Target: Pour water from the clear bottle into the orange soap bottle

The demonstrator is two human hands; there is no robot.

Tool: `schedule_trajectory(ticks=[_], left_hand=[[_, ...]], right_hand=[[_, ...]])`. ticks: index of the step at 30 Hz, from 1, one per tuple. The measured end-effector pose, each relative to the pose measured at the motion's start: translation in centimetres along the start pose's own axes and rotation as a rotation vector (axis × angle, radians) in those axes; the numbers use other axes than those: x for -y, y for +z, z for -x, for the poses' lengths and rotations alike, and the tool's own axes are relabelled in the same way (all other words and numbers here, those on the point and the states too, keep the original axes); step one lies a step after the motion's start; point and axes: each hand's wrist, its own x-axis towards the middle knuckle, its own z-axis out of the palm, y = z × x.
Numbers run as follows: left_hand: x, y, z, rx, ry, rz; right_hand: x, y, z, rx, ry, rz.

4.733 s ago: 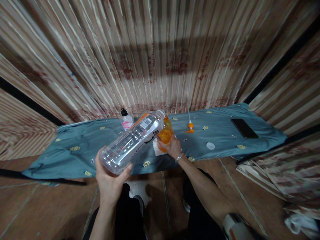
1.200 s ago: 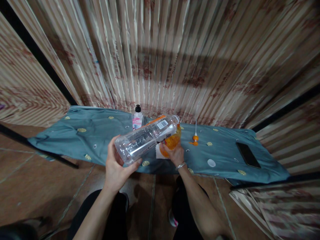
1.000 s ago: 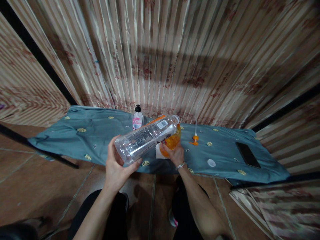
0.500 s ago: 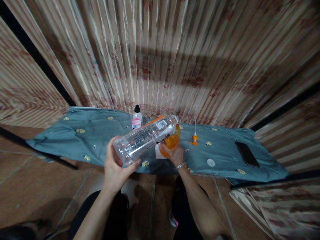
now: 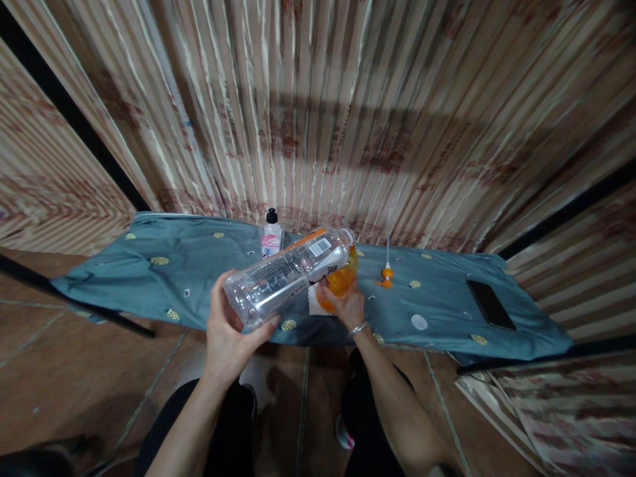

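A striped curtain [image 5: 318, 112] in cream and brown, printed with faded red marks too blurred to read, hung across the whole far side of the room, above a brown tiled floor [image 5: 74, 391]. In front of it a low surface lay under a blue-grey cloth [image 5: 189, 265] dotted with small yellow ovals. The left hand [image 5: 226, 331] was closed around the base of a large clear bottle [image 5: 285, 275], tilted with its open mouth over the orange bottle [image 5: 340, 281]; a white barcode label and dense dark print ran along its side, too small to read. The right hand [image 5: 348, 306] gripped the orange bottle, which stood near the cloth's near edge, at its middle. A dark phone [image 5: 489, 305] lay flat towards the right end of the cloth. A small bottle [image 5: 271, 237] with a black cap and pink label stood at the far edge, its writing illegible. An orange pump head [image 5: 386, 271] lay right of the orange bottle, and a white cap [image 5: 419, 322] lay nearer, well apart from both
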Motion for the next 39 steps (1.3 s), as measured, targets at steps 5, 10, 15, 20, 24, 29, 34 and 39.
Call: schedule_trajectory(ticks=[5,10,15,20,24,29,34,39], left_hand=[[-0.2,0.0,-0.1,0.005,0.011,0.009],[-0.2,0.0,0.0,0.006,0.003,0.004],[-0.1,0.0,-0.1,0.006,-0.007,0.010],[-0.2,0.1,-0.1,0.005,-0.003,0.038],[-0.3,0.1,0.0,0.000,-0.003,0.032],[-0.4,0.1,-0.1,0.003,0.005,0.015],[-0.4,0.0,-0.1,0.007,0.006,0.018],[-0.3,0.0,-0.1,0.013,-0.009,0.009]], right_hand=[[0.2,-0.1,0.0,0.014,0.001,0.003],[0.6,-0.4,0.1,0.024,0.018,0.008],[0.2,-0.2,0.0,0.014,-0.015,-0.036],[-0.5,0.2,-0.2,0.003,-0.044,-0.039],[-1.0,0.6,-0.4,-0.005,-0.062,-0.034],[-1.1,0.7,-0.3,-0.026,-0.066,-0.049],[-0.4,0.4,-0.2,-0.001,-0.013,-0.022],[0.3,-0.1,-0.1,0.029,0.035,0.000]])
